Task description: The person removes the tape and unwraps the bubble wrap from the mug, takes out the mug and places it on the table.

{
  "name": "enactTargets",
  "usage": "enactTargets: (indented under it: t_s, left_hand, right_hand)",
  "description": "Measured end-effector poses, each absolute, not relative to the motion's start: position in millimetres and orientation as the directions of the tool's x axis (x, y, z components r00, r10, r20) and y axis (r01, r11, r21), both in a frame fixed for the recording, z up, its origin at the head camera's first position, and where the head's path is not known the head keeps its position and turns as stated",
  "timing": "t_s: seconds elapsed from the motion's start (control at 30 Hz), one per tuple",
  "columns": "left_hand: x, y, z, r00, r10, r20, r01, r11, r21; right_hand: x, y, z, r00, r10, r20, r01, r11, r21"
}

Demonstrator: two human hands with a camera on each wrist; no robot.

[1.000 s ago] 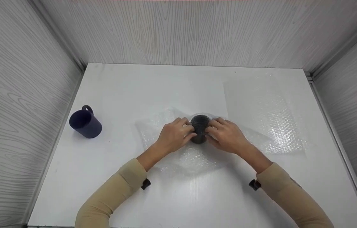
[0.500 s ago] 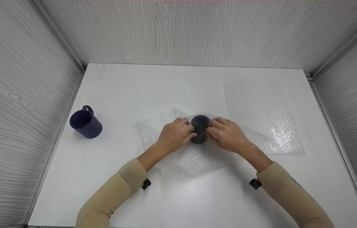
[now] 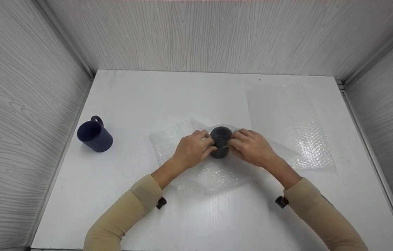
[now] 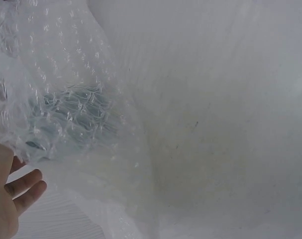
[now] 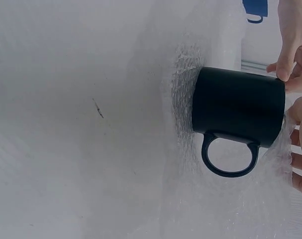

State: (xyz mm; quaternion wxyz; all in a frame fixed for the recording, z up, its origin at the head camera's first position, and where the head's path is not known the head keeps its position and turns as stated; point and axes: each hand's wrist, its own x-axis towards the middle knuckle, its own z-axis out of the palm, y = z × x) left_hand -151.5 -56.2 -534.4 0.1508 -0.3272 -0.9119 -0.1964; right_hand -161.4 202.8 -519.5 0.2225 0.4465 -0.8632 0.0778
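A black mug [image 3: 219, 153] stands on a sheet of bubble wrap [image 3: 213, 177] in the middle of the table. Both my hands meet at its rim. My left hand [image 3: 191, 149] pinches the wrap at the rim's left side, thumb toward me. At the opposite side, my right hand [image 3: 252, 148] pinches a raised edge of wrap. The right wrist view shows the mug's bare side [image 5: 238, 104] and its handle [image 5: 230, 174]. In the left wrist view, wrap [image 4: 66, 45] covers the dark mug beside my fingers [image 4: 29, 191].
A dark blue mug [image 3: 100, 141] stands at the left of the white table [image 3: 168, 94]. Another bubble wrap sheet [image 3: 283, 118] lies flat on the right. Wood-grained panels [image 3: 189, 38] rise at the back and both sides.
My right hand has shifted very slightly to the right at the rim. My left hand and both mugs look unmoved.
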Motion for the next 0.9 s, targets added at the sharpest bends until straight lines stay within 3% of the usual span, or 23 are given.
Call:
enactTargets:
  t_s: [0.9]
  left_hand:
    - [-151.6, -56.9, -537.1, -0.725, 0.541, 0.427, 0.671, 0.694, 0.26]
  right_hand:
    - [-164.8, 210.9, -516.5, -0.457, -0.713, 0.531, -0.813, 0.577, 0.075]
